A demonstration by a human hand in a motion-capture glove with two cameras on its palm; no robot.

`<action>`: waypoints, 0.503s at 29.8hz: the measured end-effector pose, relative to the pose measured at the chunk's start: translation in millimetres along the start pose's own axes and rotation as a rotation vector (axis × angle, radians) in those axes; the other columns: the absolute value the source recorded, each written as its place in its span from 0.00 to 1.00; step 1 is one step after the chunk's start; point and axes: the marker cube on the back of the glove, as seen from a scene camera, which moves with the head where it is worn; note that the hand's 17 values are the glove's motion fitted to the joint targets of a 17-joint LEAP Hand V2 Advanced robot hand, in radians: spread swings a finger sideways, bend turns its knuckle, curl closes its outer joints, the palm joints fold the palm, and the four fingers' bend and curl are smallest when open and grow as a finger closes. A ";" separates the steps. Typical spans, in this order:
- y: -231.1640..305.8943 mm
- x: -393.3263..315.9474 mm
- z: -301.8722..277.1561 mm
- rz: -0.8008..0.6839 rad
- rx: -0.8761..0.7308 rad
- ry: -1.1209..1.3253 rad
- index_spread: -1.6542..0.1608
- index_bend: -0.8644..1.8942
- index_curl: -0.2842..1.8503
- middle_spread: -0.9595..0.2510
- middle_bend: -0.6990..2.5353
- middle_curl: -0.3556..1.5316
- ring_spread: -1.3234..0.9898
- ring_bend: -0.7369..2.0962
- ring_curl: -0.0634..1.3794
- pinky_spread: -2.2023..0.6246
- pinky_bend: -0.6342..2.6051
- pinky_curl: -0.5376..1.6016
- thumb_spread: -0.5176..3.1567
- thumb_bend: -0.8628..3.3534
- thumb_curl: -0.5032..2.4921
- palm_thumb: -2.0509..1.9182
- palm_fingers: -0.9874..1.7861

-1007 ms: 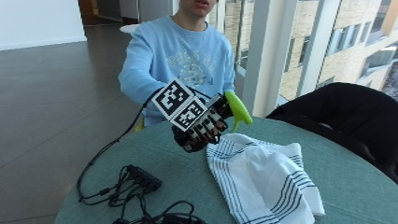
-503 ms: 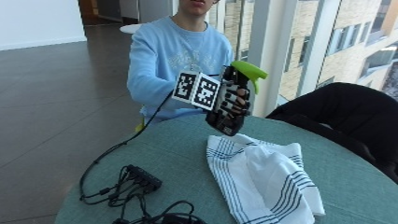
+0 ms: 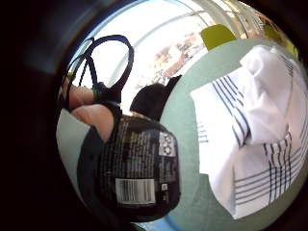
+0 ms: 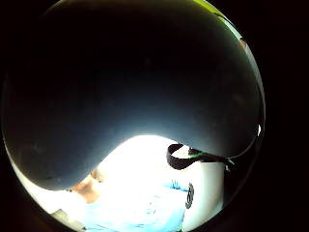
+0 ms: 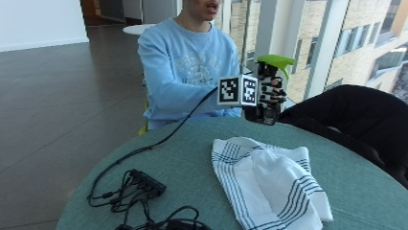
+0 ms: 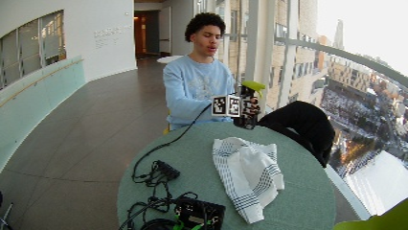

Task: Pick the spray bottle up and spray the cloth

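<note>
Since 0.5 s ago the right hand [image 5: 270, 93] has carried the spray bottle [image 5: 273, 76] further up and back toward the person's chest. Fingers wrapped round its dark body, green trigger head above the hand, bottle upright and clear of the table [image 5: 191, 163]. Cloth [image 5: 267, 184], white w/ blue stripes, lies crumpled on the table below and in front of the hand, well apart from it.

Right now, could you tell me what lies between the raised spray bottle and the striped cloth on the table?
Only bare green tabletop and air separate the spray bottle, held up in the gloved right hand, from the striped cloth; the outside view shows this.
</note>
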 end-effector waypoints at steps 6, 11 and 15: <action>-5.8 3.5 41.8 -0.040 -0.017 -0.026 0.80 0.37 0.35 0.72 0.34 0.44 0.55 0.42 0.31 0.81 0.26 0.42 0.42 0.20 0.34 0.73 0.78; -7.3 9.9 73.0 -0.063 -0.040 -0.020 0.80 0.37 0.35 0.72 0.34 0.44 0.55 0.42 0.31 0.81 0.26 0.42 0.42 0.20 0.34 0.73 0.78; -6.6 18.3 92.3 -0.079 -0.059 -0.011 0.80 0.37 0.35 0.72 0.34 0.44 0.55 0.42 0.31 0.80 0.25 0.42 0.42 0.20 0.34 0.73 0.78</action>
